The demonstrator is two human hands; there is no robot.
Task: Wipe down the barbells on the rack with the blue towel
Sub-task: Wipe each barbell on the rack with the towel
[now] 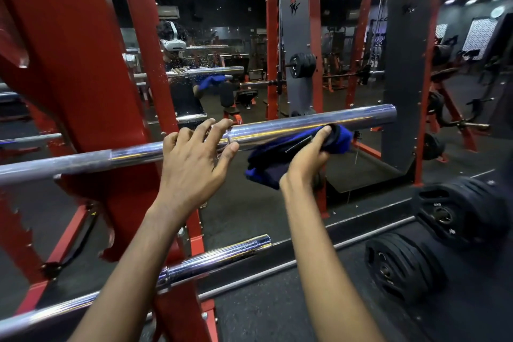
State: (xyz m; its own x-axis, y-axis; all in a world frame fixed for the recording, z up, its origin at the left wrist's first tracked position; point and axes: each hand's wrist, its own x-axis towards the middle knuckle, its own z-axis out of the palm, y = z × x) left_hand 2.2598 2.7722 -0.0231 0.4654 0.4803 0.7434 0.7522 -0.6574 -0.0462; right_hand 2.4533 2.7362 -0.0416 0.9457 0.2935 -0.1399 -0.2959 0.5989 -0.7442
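Head view: towel on the upper bar's sleeve, lower bar not yet reached

Standing by, I see the upper bar [305,122] lying across the red rack [83,78], its chrome sleeve sticking out to the right. The left hand [191,158] rests on this bar at the collar. Its fingers are spread and only lightly bent over the top, thumb along the front, so it steadies the bar more than it grips.

The right hand [308,158] is just right of it on the same bar, fingers closed around the bunched blue towel [266,166]. The towel is pressed against the front and underside of the sleeve, about midway along.

Beyond the towel, the outer end of the sleeve is bare and shiny. Whether it has been wiped I cannot tell.

Below the upper bar, the lower bar [216,258] sits on its own pegs with a speckled sleeve and no cloth near it, so I judge it is not yet done. More bar ends show left of the upper bar, behind the rack post.

Black plates [402,269] lie on the floor, below and right of the upper bar.

By my reckoning the job is partway through at best, with one sleeve in hand and the other bars left.
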